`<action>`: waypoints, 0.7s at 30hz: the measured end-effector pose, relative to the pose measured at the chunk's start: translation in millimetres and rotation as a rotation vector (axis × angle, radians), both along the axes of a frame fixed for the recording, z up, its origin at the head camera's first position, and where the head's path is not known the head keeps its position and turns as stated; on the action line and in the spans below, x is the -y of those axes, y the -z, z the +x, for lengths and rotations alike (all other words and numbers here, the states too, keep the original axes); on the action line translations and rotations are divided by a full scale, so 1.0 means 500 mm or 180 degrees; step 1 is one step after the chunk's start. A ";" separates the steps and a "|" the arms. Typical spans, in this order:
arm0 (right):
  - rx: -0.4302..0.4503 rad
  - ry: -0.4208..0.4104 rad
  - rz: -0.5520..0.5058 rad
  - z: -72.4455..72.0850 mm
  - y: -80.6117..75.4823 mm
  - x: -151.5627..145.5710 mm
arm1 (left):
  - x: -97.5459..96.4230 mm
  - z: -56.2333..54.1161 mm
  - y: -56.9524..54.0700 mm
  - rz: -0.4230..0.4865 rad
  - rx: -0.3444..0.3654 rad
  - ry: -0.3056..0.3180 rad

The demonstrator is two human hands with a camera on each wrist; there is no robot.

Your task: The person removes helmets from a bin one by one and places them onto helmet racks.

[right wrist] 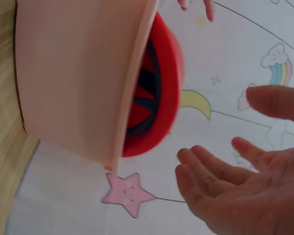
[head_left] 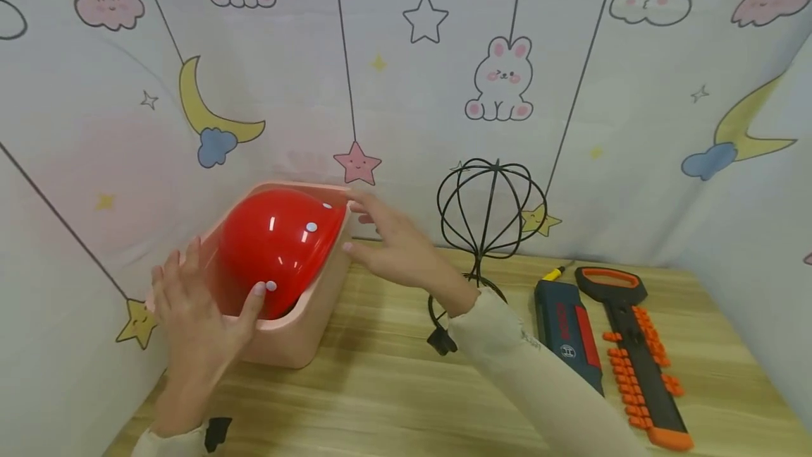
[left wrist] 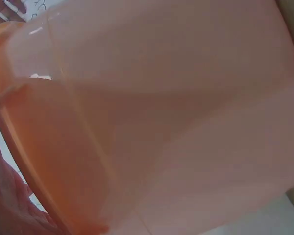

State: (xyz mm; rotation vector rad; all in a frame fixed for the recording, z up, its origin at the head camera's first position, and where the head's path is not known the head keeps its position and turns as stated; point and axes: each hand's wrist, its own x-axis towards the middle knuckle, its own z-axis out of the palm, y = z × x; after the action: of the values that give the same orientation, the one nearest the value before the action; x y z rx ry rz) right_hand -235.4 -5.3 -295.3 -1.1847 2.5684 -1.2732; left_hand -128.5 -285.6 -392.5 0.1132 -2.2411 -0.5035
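Observation:
A glossy red hard hat [head_left: 275, 242] with white rivets lies tilted inside a pale pink plastic bin [head_left: 279, 348]. In the right wrist view, dark straps show inside the hat [right wrist: 174, 88], whose brim rises past the bin's rim [right wrist: 125, 112]. My left hand [head_left: 203, 316] is at the bin's near left corner, fingers spread and thumb beside a rivet; whether the thumb touches the hat I cannot tell. The bin's wall [left wrist: 186, 127] fills most of the left wrist view. My right hand [head_left: 406, 249] hovers by the right rim, fingers extended and holding nothing.
Right of the bin stands a black wire globe-shaped stand [head_left: 478, 256]. Beyond it lie a dark blue case [head_left: 561, 316] with a red panel, a yellow-handled tool [head_left: 554, 273] and a black bar-shaped tool [head_left: 641, 351] with orange pieces. A patterned curtain [head_left: 406, 104] hangs behind the wooden table [head_left: 374, 386].

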 end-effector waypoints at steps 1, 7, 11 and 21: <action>0.0113 0.0019 -0.0009 -0.004 0.005 0.008 | 0.004 0.001 0.003 -0.0005 0.0014 -0.0030; 0.0951 0.0185 -0.0267 -0.029 0.036 0.052 | 0.019 0.010 0.010 0.0186 0.0242 -0.0274; 0.1311 0.0226 -0.0424 -0.044 0.049 0.078 | 0.029 0.019 0.016 0.0297 0.0395 -0.0435; 0.1896 0.0377 -0.0897 -0.078 0.063 0.111 | 0.048 0.039 0.041 0.0695 0.0762 -0.0541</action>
State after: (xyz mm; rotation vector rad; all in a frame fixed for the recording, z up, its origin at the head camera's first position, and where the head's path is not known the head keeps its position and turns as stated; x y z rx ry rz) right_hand -274.3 -60.9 -327.0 -0.5508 2.0907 -1.7337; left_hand -108.9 -309.4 -413.1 0.4956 -2.3736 -0.6694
